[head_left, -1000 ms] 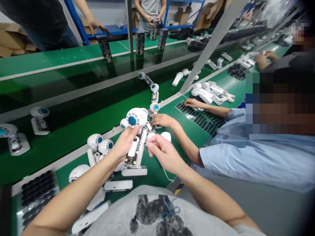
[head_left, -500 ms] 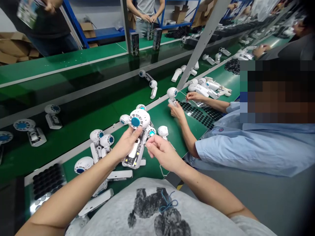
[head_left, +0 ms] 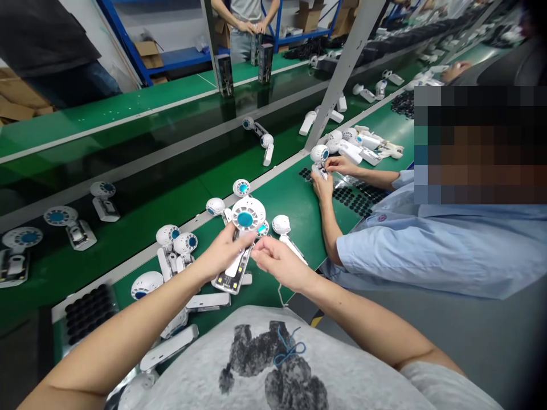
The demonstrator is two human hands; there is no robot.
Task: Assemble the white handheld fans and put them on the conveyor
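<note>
A white handheld fan (head_left: pixel 248 214) with a blue centre is held upright over the green bench by my left hand (head_left: pixel 225 249), whose fingers wrap round its neck. Its lower body shows an exposed dark circuit board with small yellow squares. My right hand (head_left: pixel 284 263) is beside the fan's body, thumb and forefinger pinched together close to its right edge; whatever lies between the fingertips is too small to make out. Behind the held fan are more white fans, one with a blue centre (head_left: pixel 242 188). Another fan (head_left: pixel 282 225) lies to the right.
Several fans (head_left: pixel 186 243) and white parts lie left of my hands, near a sheet of black discs (head_left: pixel 88 313). Beyond the bench edge a green belt (head_left: pixel 171 188) carries fans. At right, a co-worker's hands (head_left: pixel 323 182) hold a fan. A slanted metal post (head_left: pixel 342 74) stands behind.
The held fan's head has turned and moved slightly down and right. Fans on the belt at left have shifted right. The co-worker's hands have come together at a fan.
</note>
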